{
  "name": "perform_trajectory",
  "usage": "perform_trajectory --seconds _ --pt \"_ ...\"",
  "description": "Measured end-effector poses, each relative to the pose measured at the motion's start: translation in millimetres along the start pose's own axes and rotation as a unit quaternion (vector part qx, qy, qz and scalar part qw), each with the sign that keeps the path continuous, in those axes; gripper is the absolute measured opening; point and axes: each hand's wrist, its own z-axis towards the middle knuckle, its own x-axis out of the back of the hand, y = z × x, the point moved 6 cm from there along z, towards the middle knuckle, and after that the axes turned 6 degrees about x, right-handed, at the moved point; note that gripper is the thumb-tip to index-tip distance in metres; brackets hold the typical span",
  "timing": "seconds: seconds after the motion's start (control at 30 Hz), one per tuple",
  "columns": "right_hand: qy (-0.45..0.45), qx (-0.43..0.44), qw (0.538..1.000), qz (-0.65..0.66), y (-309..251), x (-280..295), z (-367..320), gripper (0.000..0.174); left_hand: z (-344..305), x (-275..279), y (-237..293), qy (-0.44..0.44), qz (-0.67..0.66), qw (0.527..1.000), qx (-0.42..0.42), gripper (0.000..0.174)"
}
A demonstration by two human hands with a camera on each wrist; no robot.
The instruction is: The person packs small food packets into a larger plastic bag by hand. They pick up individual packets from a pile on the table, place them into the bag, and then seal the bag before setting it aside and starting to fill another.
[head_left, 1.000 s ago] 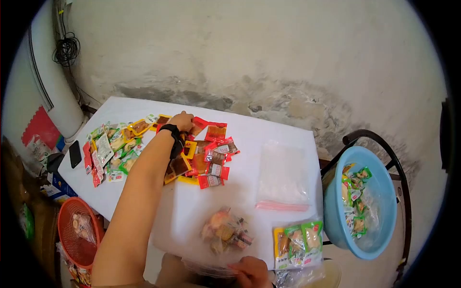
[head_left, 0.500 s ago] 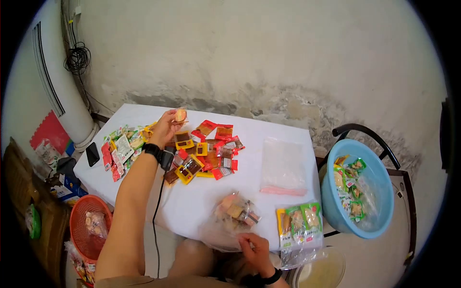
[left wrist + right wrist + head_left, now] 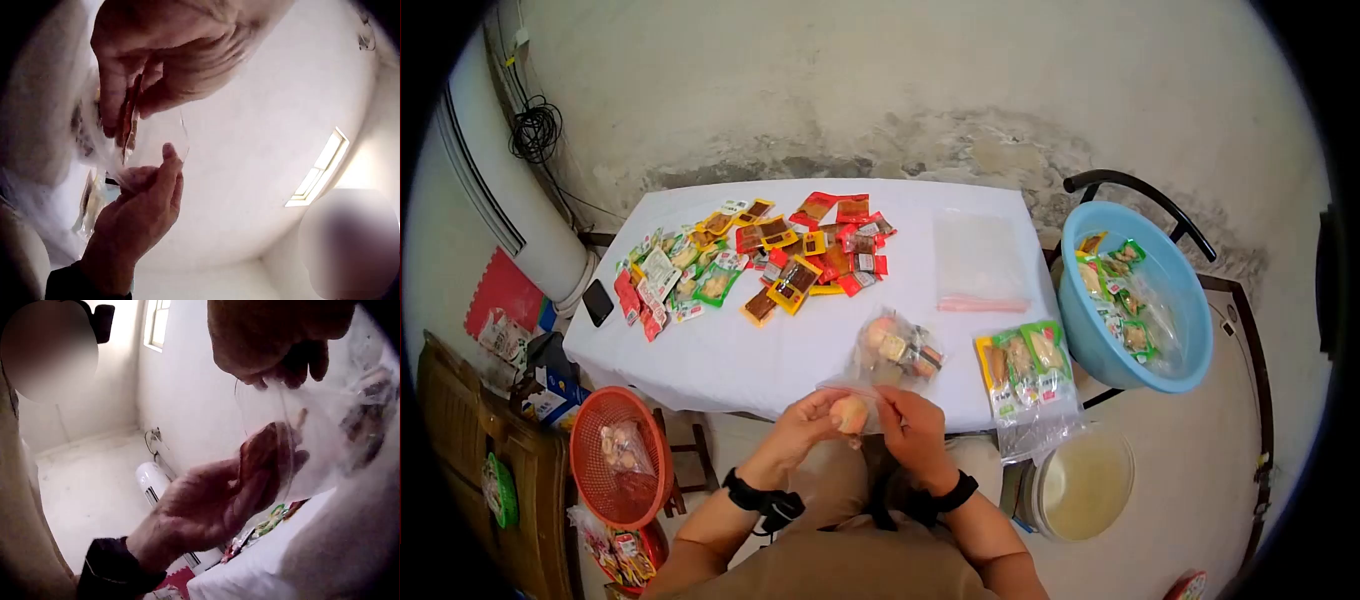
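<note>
My left hand [image 3: 805, 422], at the table's front edge, holds a small round packet [image 3: 849, 413], pale orange in the head view. In the right wrist view the packet [image 3: 262, 452] looks reddish-brown and lies at the mouth of a clear plastic bag [image 3: 300, 434]. The bag's mouth edge is pinched by my right hand [image 3: 915, 428], close beside the left. Several snack packets [image 3: 897, 343] fill the far end of this bag on the white tablecloth. Behind it spreads a pile of red and yellow packets [image 3: 825, 255].
Green and white packets [image 3: 685, 275] and a phone [image 3: 598, 302] lie left. Flat clear zip bags [image 3: 982, 262] and a filled bag [image 3: 1025, 370] lie right. A blue tub [image 3: 1135, 300] stands beside the table, a red basket [image 3: 620, 455] front left, a round bucket [image 3: 1090, 485] front right.
My left hand went from the packet pile at the back to the bag's mouth, bringing the round packet. My right hand kept hold of the bag's edge.
</note>
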Motion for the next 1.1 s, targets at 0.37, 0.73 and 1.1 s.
perform_trajectory --seconds 0.37,0.73,1.1 --pt "-0.028 0.119 0.990 -0.064 -18.3 -14.2 -11.7 0.017 94.7 -27.6 -9.4 0.027 0.068 0.976 -0.206 0.057" --pt "-0.044 0.072 0.996 -0.016 0.5 -7.5 -6.5 0.015 65.4 -41.9 7.4 0.034 0.508 0.813 -0.283 0.034" --pt "0.012 -0.097 0.991 0.091 25.4 1.8 -8.9 0.013 15.0 18.6 143.2 -0.059 0.522 0.845 -0.099 0.031"
